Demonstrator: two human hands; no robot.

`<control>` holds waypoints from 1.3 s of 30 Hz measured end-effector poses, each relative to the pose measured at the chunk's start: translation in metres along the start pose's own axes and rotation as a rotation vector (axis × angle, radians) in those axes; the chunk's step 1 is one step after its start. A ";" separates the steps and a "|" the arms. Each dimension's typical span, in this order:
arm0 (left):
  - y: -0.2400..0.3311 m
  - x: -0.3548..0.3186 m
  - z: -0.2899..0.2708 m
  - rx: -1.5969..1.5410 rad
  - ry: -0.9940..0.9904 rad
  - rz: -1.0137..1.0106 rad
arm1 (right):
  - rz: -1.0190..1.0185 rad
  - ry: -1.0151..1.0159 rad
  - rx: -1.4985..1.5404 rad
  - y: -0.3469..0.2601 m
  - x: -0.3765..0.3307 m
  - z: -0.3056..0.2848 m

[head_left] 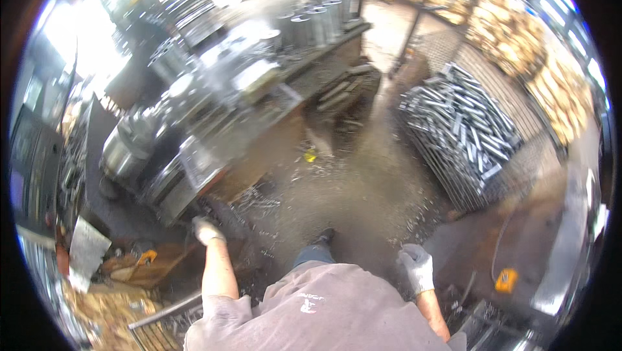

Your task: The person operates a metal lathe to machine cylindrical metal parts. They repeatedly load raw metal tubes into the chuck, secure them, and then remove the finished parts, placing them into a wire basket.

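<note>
My left hand, in a pale glove, hangs at my side close to the lower end of a metal workbench. Motion smears its fingers, so I cannot tell whether it is open or closed. My right hand, in a white glove, hangs away from my body on the other side. Its fingers are loosely bent and slightly apart, with nothing visible in them. Neither hand appears to touch anything. Beyond the right hand stands a wire-mesh bin heaped with metal rods or tubes.
Upright metal cylinders line the bench's far end. Metal shavings litter the dark floor. A yellow scrap lies ahead. Filled yellowish sacks sit at the upper right; a yellow-orange box is at the lower right.
</note>
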State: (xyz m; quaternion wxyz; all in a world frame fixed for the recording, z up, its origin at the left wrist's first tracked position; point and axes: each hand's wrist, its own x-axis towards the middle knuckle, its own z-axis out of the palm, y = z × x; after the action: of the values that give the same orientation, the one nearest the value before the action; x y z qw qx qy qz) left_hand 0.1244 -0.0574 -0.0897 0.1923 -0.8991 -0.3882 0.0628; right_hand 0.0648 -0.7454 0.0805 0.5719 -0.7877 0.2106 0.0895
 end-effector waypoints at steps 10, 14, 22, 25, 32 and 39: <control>-0.272 0.002 0.050 0.549 -0.307 -0.475 | -0.202 -0.537 -0.751 -0.108 0.146 0.147; -0.203 -0.036 0.019 0.272 -0.078 -0.578 | -0.391 -0.633 -0.750 -0.104 0.189 0.163; 0.071 0.019 0.017 -0.693 -0.119 -0.222 | -0.258 -0.653 -0.758 -0.085 0.292 0.113; 0.179 0.000 0.011 -1.254 -0.548 -0.317 | -0.210 -0.524 -0.650 -0.057 0.352 0.066; 0.552 -0.067 -0.136 -1.348 -1.129 0.221 | -0.097 -0.145 -0.526 -0.006 0.587 -0.122; 0.798 -0.124 -0.352 -1.047 -1.121 0.569 | -0.020 -0.315 -1.321 0.070 0.968 -0.195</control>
State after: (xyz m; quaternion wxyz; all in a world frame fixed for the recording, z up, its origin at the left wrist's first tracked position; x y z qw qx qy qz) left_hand 0.6693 -0.7498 -0.0860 -0.4985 -0.7717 -0.1627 0.3600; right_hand 0.8817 -1.1682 -0.2855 -0.0045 -0.9513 0.0186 0.3078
